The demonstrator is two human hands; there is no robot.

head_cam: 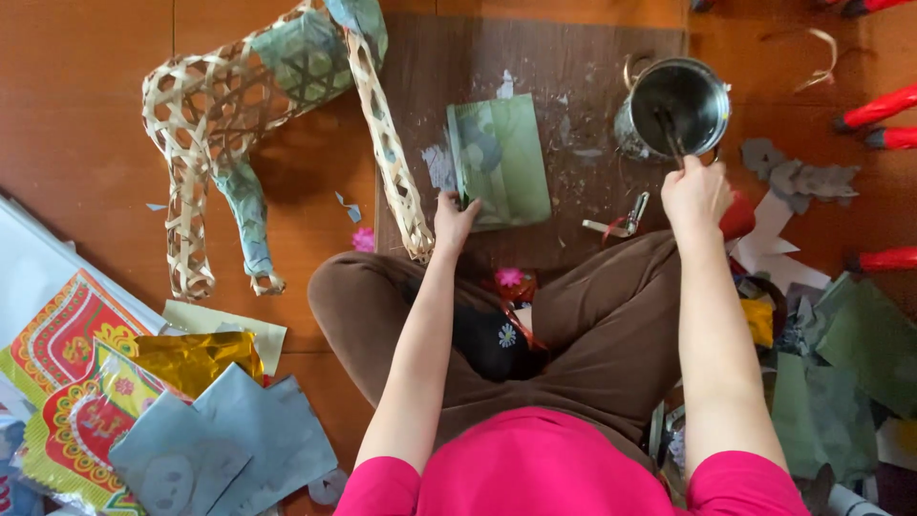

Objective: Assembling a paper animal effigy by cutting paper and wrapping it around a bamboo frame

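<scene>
Green rectangular paper sheet (499, 161) lies mid-board on the dark wooden board (535, 57), long axis running away from the sitter; left hand (453, 220) pins its near-left corner; right hand (695, 194), well apart, grips a thin brush (667, 132) dipped in the round metal pot (676, 103) at the board's far-right corner.

A board (573, 76) lies on the floor (86, 134) just beyond the seated person's knees. On it, a folded paper sheet (501, 162) lies at the middle with the left hand (454, 222) on its near left corner. A metal pot (676, 105) stands at the board's far right; the right hand (695, 196), just near of it, holds a brush (669, 134) into it. A woven bamboo animal frame (258, 105) lies to the left, one leg reaching onto the board. Paper sheets (143, 411) are stacked near left, paper scraps (831, 354) near right.
</scene>
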